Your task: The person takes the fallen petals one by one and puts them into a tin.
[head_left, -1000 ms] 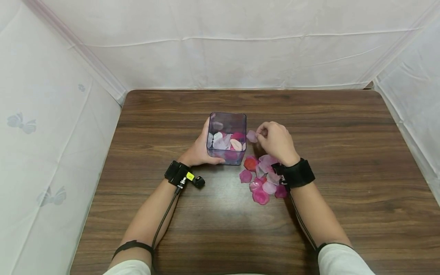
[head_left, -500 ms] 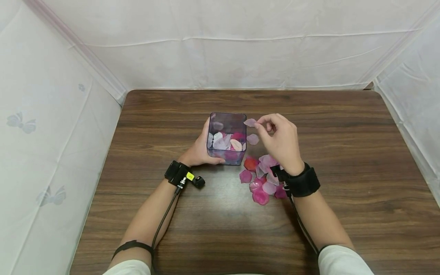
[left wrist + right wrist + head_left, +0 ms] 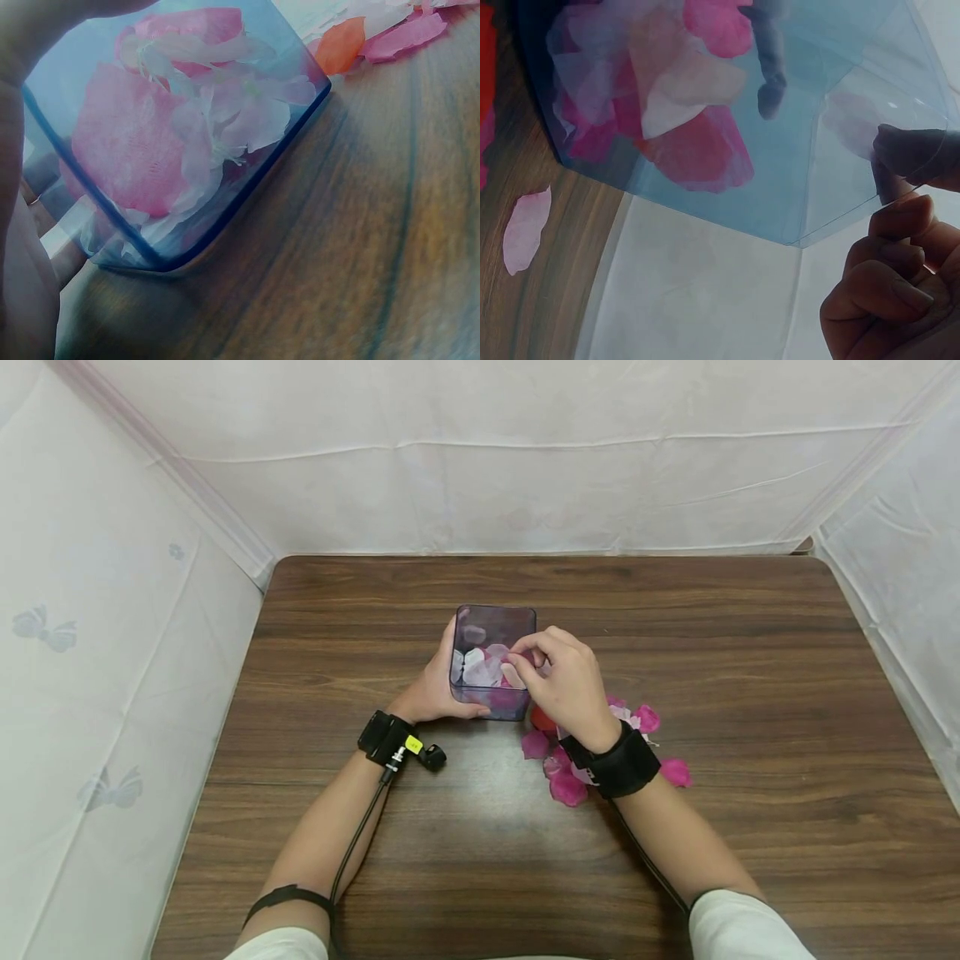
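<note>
A clear, purplish plastic box (image 3: 504, 625) stands on the table, with pink, white and cream petals (image 3: 480, 670) inside. My left hand (image 3: 435, 683) grips its left side, the thumb lying along the front wall. My right hand (image 3: 567, 683) reaches over the right rim, thumb and forefinger inside the box. In the right wrist view these fingertips pinch a pale pink petal (image 3: 847, 120), seen through the clear wall. The other fingers of that hand are curled outside the box. One loose pale petal (image 3: 526, 232) lies on the table beside the box.
Pink and red artificial petals (image 3: 567, 789) lie in a loose pile right of the box, partly hidden under my right wrist. A single magenta petal (image 3: 677, 772) lies farther right. White curtains (image 3: 480, 493) hang behind and beside the brown wooden table (image 3: 360, 610).
My right hand lifted a pale petal off the table, then moved left over the box with it. Its wrist now uncovers more of the pile's right side. The left hand and box stay put.
</note>
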Demonstrator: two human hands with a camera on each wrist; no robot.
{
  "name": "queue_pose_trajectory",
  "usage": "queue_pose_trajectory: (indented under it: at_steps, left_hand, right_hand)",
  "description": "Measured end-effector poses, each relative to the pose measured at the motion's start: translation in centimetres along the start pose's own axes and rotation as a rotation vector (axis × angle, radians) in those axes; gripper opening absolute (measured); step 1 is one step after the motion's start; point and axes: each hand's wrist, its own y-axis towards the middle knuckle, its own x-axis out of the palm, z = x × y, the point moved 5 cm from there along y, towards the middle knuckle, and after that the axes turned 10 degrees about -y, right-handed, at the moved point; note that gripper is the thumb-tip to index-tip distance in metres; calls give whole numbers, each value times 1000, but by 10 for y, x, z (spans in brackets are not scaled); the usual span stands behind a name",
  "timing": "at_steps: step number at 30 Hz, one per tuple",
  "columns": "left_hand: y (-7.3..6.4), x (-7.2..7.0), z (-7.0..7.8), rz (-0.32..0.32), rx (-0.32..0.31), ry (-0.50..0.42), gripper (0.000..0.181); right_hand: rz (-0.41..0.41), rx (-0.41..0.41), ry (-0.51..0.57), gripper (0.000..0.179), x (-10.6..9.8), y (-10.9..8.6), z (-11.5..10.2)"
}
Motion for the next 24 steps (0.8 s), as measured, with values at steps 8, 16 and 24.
queue_pose_trajectory:
  at_steps: [8, 16, 24]
  left_hand:
    - [1, 0, 0, -8, 13, -9, 135]
    - [2, 0, -1, -14, 16, -32, 136]
    - [1, 0, -1, -18, 18, -28, 136]
  right_hand:
    - [-9, -3, -31, 9, 3, 1, 1]
    - [46, -5, 10, 10, -9, 3, 10]
    - [6, 133, -66, 12, -15, 8, 51]
